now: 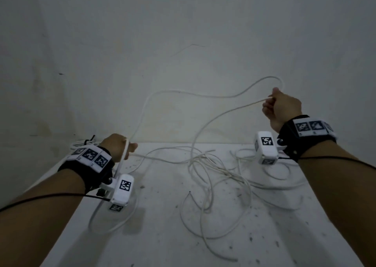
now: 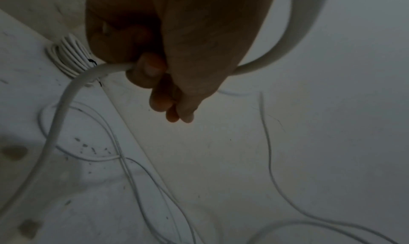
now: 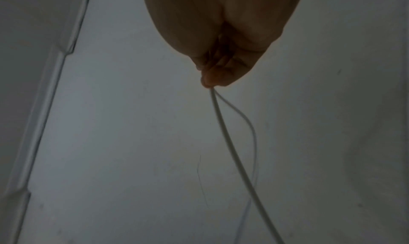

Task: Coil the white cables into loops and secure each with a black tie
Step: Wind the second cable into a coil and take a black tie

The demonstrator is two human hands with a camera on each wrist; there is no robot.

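- While most of it lies tangled on the tabletop (image 1: 162, 236), the white cable (image 1: 183, 92) has one span raised between the hands, judged so a loop can be measured off.
- Left hand (image 1: 118, 145) is fisted round the cable; right hand (image 1: 281, 106) pinches it higher up, keeping the span off the tangle.
- A finished coil (image 2: 68, 55), with its black tie (image 2: 92, 61), lies beside the wall, clear of the work.

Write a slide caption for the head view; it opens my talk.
Left hand and right hand hold a white cable stretched above loose cables on the table.
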